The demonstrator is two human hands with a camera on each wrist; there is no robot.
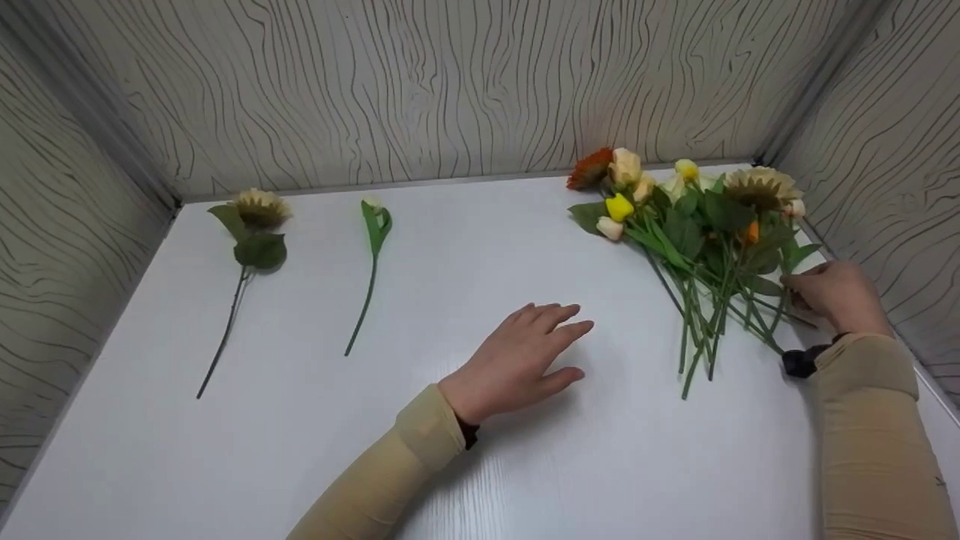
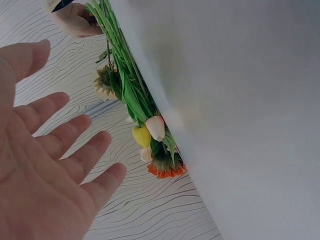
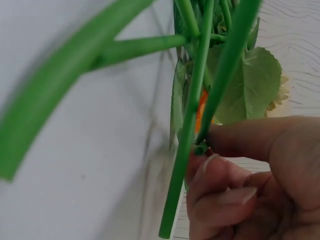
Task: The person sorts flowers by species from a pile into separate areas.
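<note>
My right hand [image 1: 836,295] is at the right side of the flower pile. In the right wrist view, its thumb and fingers pinch a green flower stem [image 3: 212,102], while other stems cross in front. The pile of artificial flowers [image 1: 686,232] holds a yellow tulip [image 1: 619,207], a cream sunflower [image 1: 762,187], an orange-red flower [image 1: 590,169] and broad green leaves. My left hand [image 1: 517,360] is held over the middle of the white table, fingers spread and nothing in it. In the left wrist view its palm and fingers [image 2: 75,137] show in front of the pile.
On the left of the white table [image 1: 465,255] lies a single cream sunflower [image 1: 260,209] with a dark stem. A pale tulip [image 1: 375,229] lies to its right. Wood-patterned walls [image 1: 420,90] border the table at the back and both sides.
</note>
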